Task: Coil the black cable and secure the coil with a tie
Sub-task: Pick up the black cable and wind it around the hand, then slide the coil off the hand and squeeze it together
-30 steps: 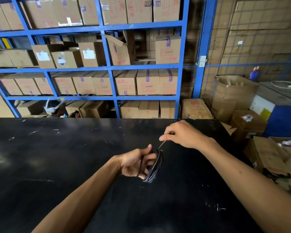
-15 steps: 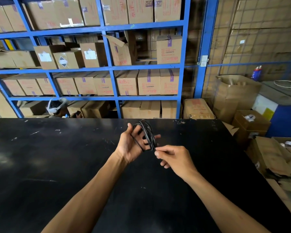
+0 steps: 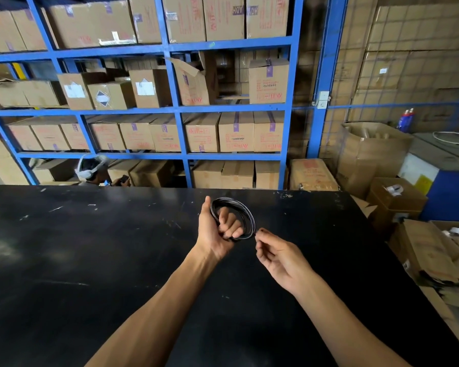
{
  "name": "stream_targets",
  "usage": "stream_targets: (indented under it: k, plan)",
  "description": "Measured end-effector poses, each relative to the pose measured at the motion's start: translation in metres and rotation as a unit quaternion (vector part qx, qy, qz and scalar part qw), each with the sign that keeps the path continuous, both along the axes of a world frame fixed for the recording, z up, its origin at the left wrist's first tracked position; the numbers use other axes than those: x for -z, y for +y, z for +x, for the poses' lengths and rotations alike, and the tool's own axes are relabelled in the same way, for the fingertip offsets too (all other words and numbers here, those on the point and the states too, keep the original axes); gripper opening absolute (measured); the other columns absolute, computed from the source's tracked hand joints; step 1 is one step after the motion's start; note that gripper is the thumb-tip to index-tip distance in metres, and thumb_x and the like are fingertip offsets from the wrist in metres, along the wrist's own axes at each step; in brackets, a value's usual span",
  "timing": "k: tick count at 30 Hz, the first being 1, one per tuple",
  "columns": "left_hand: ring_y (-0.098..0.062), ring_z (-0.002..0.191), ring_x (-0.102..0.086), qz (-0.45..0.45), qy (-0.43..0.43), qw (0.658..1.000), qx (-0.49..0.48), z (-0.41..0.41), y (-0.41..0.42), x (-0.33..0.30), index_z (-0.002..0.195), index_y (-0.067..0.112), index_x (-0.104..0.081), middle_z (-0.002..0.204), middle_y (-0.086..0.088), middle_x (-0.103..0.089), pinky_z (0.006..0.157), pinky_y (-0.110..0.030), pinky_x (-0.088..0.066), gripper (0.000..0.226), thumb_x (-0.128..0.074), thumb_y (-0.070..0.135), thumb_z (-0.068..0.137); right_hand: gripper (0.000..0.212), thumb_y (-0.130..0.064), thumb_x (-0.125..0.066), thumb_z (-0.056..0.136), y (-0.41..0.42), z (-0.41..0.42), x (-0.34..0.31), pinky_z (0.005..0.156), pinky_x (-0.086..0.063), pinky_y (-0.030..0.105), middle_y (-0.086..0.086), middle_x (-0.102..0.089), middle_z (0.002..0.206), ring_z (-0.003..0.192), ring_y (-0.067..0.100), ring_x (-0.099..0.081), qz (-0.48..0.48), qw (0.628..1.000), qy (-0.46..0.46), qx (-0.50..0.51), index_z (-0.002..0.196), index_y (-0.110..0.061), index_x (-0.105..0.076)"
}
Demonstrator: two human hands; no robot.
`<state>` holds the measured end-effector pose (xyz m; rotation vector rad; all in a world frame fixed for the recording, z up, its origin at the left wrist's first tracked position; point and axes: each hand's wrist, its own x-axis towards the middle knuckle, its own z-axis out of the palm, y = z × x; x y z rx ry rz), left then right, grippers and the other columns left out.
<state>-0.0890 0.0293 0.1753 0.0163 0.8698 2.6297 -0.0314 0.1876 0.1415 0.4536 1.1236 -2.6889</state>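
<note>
The black cable [image 3: 245,211] is wound into a small round coil held above the middle of the black table [image 3: 90,260]. My left hand [image 3: 217,229] grips the coil with its fingers curled through the loop and the thumb up. My right hand [image 3: 278,254] is just right of and below the coil, thumb and forefinger pinched on a thin end at the coil's lower right edge. Whether that end is the tie or the cable's tail I cannot tell.
Blue shelving [image 3: 175,109] full of cardboard boxes stands behind the table. A person [image 3: 92,170] with a head-worn device sits low beyond the far edge. Open boxes [image 3: 398,205] and cardboard scraps crowd the floor at the right, beside a blue-and-white cabinet [image 3: 443,181].
My left hand turned the coil upright, then closed its fingers through the loop. My right hand came down from above the coil to its lower right side, still pinching the thin end.
</note>
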Motion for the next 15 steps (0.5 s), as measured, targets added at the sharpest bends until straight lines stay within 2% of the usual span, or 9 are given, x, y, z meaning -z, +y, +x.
stream_targets:
  k: [2,5,7,9,11,15]
  plan:
    - [-0.012,0.030,-0.015,-0.016,-0.003,1.000,-0.010,0.005,0.002,0.002,0.039,0.015,-0.035,0.031,0.002,-0.025,0.038,-0.024,-0.014,0.074,-0.042,0.065,0.093,0.008,-0.003,-0.077,0.088,-0.005,0.001,-0.003,0.058,-0.061,0.024,0.009,-0.075,0.077,0.062,0.013,-0.070,0.014,1.000,0.005,0.020,0.096,-0.004,-0.079]
    - [-0.013,0.036,-0.010,-0.030,-0.003,0.999,-0.018,0.011,0.005,0.003,0.039,0.016,-0.033,0.033,0.003,-0.024,0.041,-0.025,-0.008,0.071,-0.048,0.065,0.089,0.010,-0.014,-0.072,0.096,-0.013,0.004,-0.007,0.062,-0.059,0.025,0.002,-0.080,0.081,0.071,0.011,-0.073,0.149,0.986,0.026,0.064,0.097,-0.016,-0.081]
    - [-0.013,0.034,-0.012,-0.031,-0.004,0.999,-0.032,0.012,0.006,0.005,0.039,0.016,-0.033,0.033,0.003,-0.023,0.040,-0.025,-0.009,0.068,-0.050,0.061,0.088,0.016,-0.027,-0.064,0.101,-0.017,0.006,-0.010,0.071,-0.058,0.026,-0.002,-0.081,0.095,0.087,0.012,-0.076,0.208,0.973,0.051,0.086,0.104,-0.022,-0.080]
    - [-0.012,0.030,-0.016,-0.024,-0.004,0.999,-0.046,0.013,0.007,0.006,0.039,0.017,-0.032,0.033,0.003,-0.023,0.038,-0.024,-0.011,0.066,-0.049,0.057,0.088,0.028,-0.040,-0.059,0.102,-0.021,0.010,-0.013,0.082,-0.057,0.028,-0.004,-0.079,0.106,0.099,0.012,-0.074,0.214,0.970,0.067,0.091,0.115,-0.022,-0.077]
    - [-0.012,0.029,-0.017,-0.010,-0.006,0.998,-0.055,0.014,0.008,0.006,0.038,0.017,-0.032,0.032,0.003,-0.022,0.037,-0.024,-0.012,0.065,-0.049,0.054,0.089,0.038,-0.048,-0.065,0.097,-0.023,0.015,-0.014,0.094,-0.055,0.031,-0.008,-0.076,0.110,0.107,0.010,-0.070,0.234,0.965,0.083,0.088,0.123,-0.022,-0.074]
    - [-0.013,0.032,-0.013,0.007,-0.006,0.999,-0.052,0.016,0.009,0.007,0.038,0.017,-0.032,0.033,0.003,-0.022,0.041,-0.026,-0.009,0.064,-0.048,0.051,0.089,0.039,-0.035,-0.079,0.089,-0.025,0.019,-0.012,0.098,-0.054,0.028,-0.020,-0.073,0.110,0.110,0.003,-0.068,0.235,0.959,0.123,0.095,0.126,-0.025,-0.072]
